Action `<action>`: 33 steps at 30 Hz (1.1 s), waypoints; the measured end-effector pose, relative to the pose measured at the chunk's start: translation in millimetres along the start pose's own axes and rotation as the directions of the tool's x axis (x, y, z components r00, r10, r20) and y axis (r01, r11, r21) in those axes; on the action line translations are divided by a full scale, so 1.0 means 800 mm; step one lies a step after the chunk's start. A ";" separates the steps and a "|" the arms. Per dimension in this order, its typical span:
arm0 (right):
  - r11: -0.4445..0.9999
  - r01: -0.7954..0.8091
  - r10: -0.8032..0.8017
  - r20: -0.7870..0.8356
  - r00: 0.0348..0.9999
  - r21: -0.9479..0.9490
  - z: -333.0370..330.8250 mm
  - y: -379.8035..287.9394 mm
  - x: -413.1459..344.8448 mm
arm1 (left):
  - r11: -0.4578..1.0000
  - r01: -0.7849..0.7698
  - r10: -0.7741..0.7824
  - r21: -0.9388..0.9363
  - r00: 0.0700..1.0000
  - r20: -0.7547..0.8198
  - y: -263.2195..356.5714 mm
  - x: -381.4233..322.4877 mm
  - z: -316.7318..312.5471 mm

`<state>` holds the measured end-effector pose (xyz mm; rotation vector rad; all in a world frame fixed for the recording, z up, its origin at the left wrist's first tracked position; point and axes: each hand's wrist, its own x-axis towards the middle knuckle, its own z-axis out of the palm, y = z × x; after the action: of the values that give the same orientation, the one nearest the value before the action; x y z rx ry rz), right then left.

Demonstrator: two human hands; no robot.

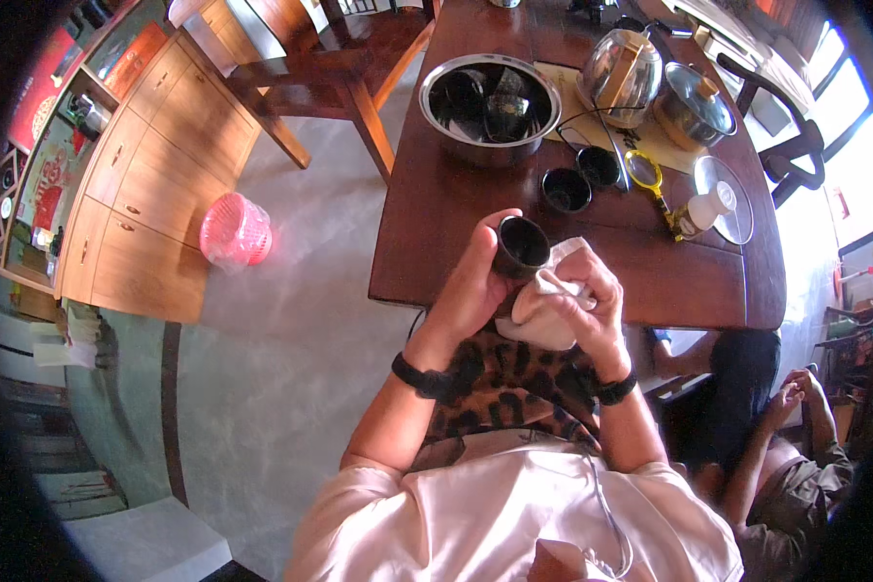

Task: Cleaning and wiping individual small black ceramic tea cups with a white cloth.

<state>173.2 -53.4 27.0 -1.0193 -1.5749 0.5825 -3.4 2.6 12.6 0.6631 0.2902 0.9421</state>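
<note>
My left hand (473,280) grips a small dark cup (521,246), its mouth tilted up towards me. A folded white cloth (545,309) is bunched in my right hand (593,298), right beside the cup's lower side. Both hands are over the near edge of the dark wooden table (451,218). Just beyond them two more dark cups stand close together, one black cup (566,190) nearer and another black cup (598,166) behind it. A steel basin (436,124) further back holds dark, shiny vessels.
A glass kettle (622,76), a lidded pot (695,105), a yellow-rimmed strainer (644,171), a white-topped bottle (709,207) and a clear glass lid (742,218) occupy the table's right side. A seated person (786,473) is at lower right. A pink wastebasket (236,229) stands on the floor, left.
</note>
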 end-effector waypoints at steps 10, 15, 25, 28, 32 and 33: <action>0.968 -0.227 0.242 -0.151 0.959 0.109 0.010 -0.005 -0.005 | 0.985 -0.043 0.034 0.167 0.998 0.058 -0.006 -0.001 -0.003; 0.998 -0.036 0.036 -0.020 0.999 -0.045 0.004 -0.007 0.003 | 1.000 -0.019 0.020 -0.008 0.999 0.045 -0.012 0.002 -0.014; 0.938 -0.286 0.320 -0.172 0.932 0.196 0.013 -0.008 -0.001 | 0.980 -0.080 0.072 0.182 0.996 0.049 -0.008 0.001 -0.006; 0.950 -0.262 0.287 -0.145 0.947 0.171 0.013 -0.007 -0.001 | 0.990 -0.034 0.031 0.135 0.999 0.027 -0.010 0.002 -0.012; 0.992 -0.050 0.047 -0.022 0.999 -0.112 0.011 -0.011 0.007 | 0.999 -0.012 0.012 0.037 1.000 0.017 -0.012 0.001 -0.015; 0.976 0.008 -0.003 0.023 1.000 -0.217 0.011 -0.015 0.008 | 0.999 -0.013 0.013 0.037 1.000 0.019 -0.011 0.000 -0.013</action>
<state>160.9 -52.3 37.7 -1.1737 -1.6878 0.4254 -2.6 3.3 -1.2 0.7086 0.2875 0.9442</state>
